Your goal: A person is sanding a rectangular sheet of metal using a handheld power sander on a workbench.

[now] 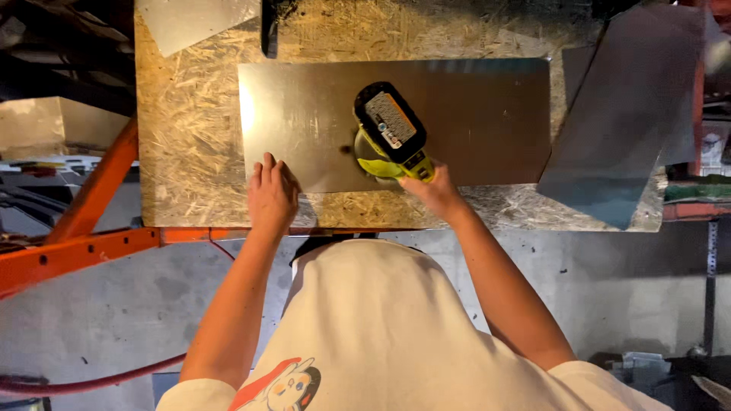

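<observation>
One hand steadies a metal sheet while the other holds a cordless power tool on it.

The left hand (271,196) lies flat, fingers together and pointing to 12 o'clock, pressing the near-left corner of the metal sheet (472,114) on the chipboard table (190,152). The right hand (435,190), forearm angled in from 5 o'clock, is wrapped around the handle of the yellow-green power tool (390,129), which stands on the sheet's near edge. A second grey sheet (624,114) lies at 3 o'clock.
</observation>
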